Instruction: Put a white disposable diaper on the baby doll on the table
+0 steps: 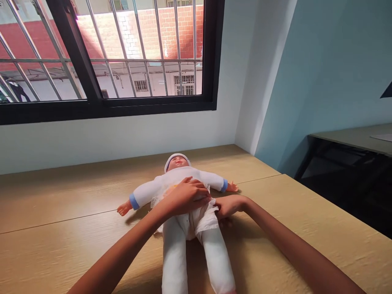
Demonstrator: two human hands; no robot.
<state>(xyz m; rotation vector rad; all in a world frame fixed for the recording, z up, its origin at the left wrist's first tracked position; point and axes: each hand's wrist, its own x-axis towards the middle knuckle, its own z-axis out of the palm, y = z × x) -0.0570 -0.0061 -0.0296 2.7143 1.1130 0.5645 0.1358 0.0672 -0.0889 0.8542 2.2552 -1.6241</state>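
Note:
A baby doll (174,245) in a white outfit with blue cuffs and a white cap lies on its back, arms spread, head toward the window. Around its hips, over the clothes, is a white diaper (208,219) with a frilled edge. My left hand (190,194) rests across the doll's belly on the diaper's front, its fingers stretched out. At the diaper's right side, my right hand (230,205) grips the edge by the hip; its fingertips are partly hidden beneath. The doll's feet are cut off at the bottom of the view.
The doll lies on a light wooden table (61,216) set against a white wall. A black-framed window (153,103) with metal bars is behind it. To the right, a dark-legged second table (352,136) stands by the blue-green wall.

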